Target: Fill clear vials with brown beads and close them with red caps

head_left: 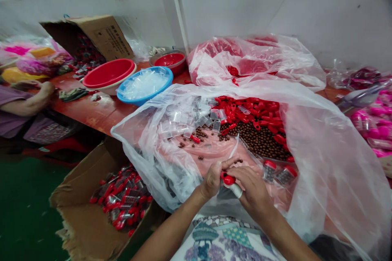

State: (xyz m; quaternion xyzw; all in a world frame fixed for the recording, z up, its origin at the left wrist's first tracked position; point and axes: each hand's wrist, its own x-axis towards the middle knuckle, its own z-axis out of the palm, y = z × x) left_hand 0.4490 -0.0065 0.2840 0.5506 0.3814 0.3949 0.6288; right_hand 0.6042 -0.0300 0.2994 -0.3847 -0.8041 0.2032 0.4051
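Note:
A red plastic piece with a ring-shaped end [228, 180] sits between my two hands. My left hand [213, 179] is closed around its ring side. My right hand [252, 187] is closed on it from the other side, its thumb wrapped in something white. Whether a clear part is joined to the piece is hidden by my fingers. Beyond my fingers lie many small brown balls [260, 140], a heap of red plastic pieces [249, 110] and clear plastic tubes [177, 120]. Two clear containers with red caps, filled with dark balls [286, 175], rest right of my right hand.
A clear plastic sheet [318, 138] drapes around the work area. A cardboard box [82, 224] with red-capped containers stands lower left. Behind are a blue basin [134, 100], a red basin [107, 72] and a red-filled bag [257, 61]. A co-worker's arm [27, 100] is at far left.

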